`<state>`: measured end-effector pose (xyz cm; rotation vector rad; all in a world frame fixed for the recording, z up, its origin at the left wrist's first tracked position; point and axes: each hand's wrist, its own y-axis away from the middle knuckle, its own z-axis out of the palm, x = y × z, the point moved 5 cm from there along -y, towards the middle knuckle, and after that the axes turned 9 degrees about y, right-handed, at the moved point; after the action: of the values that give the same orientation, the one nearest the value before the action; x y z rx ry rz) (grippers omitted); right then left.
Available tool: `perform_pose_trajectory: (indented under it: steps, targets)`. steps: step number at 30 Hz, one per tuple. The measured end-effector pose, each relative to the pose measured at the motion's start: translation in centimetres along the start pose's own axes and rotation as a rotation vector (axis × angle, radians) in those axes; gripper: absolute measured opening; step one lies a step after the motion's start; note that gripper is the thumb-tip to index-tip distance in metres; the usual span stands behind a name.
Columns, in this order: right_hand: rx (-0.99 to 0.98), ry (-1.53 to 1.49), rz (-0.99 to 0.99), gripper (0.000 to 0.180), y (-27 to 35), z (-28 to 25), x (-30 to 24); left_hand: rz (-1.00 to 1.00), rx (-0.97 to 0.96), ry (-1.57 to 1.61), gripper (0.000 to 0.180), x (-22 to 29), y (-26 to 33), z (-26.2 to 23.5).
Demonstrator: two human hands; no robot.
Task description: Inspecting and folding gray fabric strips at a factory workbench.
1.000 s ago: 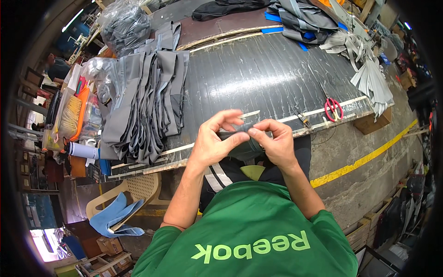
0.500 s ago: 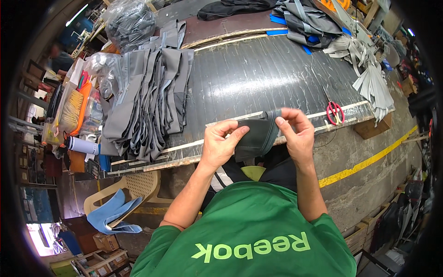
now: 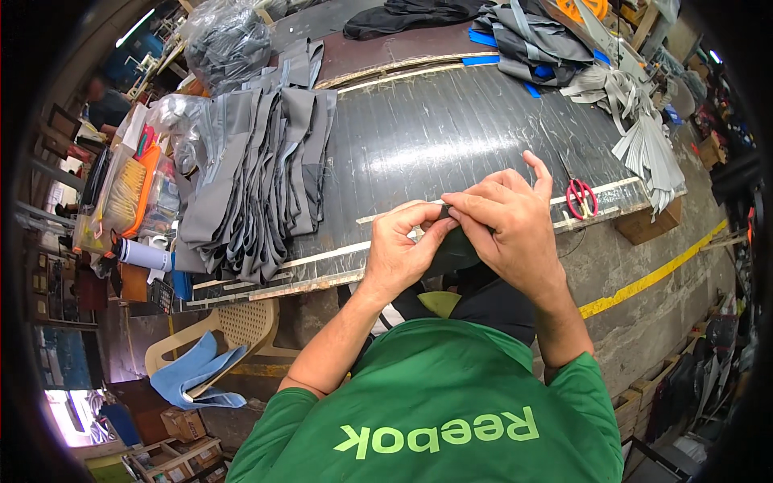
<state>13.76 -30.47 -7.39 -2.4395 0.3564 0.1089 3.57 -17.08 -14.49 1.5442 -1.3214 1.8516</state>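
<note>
A dark grey-green piece of fabric (image 3: 459,253) hangs between my hands, just off the table's front edge. My left hand (image 3: 400,248) pinches its upper edge between thumb and forefinger. Right beside it, my right hand (image 3: 509,229) pinches the same edge, fingertips almost touching those of the left. The little finger of that hand sticks up. Most of the fabric is hidden behind the right hand and fingers.
The dark-topped table (image 3: 419,137) carries a heap of grey fabric strips (image 3: 258,177) on the left. Red-handled scissors (image 3: 581,199) lie near its right edge, by a bundle of pale strips (image 3: 644,153). A beige plastic chair (image 3: 250,322) with blue cloth stands below left.
My right hand has moved left and turned over the fabric, closing in beside the left hand. The fabric's zipper-like right edge, seen before, is now covered.
</note>
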Motion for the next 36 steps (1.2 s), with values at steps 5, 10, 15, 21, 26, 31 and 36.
perform_pose_trajectory:
  steps: [5,10,15,21,26,31,36]
  targets:
    - [-0.041,-0.046,-0.03,0.014,-1.0,-1.3,1.2,-0.065,-0.074,0.02,0.016,-0.7,-0.1,0.3]
    - [0.349,-0.337,0.478,0.013,0.4,-6.7,9.5,-0.483,-0.318,0.011,0.021,-6.5,2.4,-1.1]
    - [0.565,-0.332,0.778,0.025,7.2,-8.4,18.9,-0.612,-0.06,0.23,0.016,-6.7,4.4,-6.3]
    - [0.451,-0.581,0.996,0.029,16.0,-2.0,26.1,-0.466,0.235,0.505,0.012,-2.8,4.3,-9.3]
    - [0.429,-0.669,1.098,0.027,20.6,2.3,26.9,-0.351,0.304,0.588,0.01,-1.8,4.0,-8.8]
    - [0.364,-0.69,1.204,0.026,25.1,5.2,26.2,-0.301,0.292,0.443,0.008,-1.0,3.9,-8.6]
    - [0.347,-0.831,1.295,0.023,28.0,6.9,25.3,-0.143,0.219,0.192,0.012,0.1,3.3,-8.2]
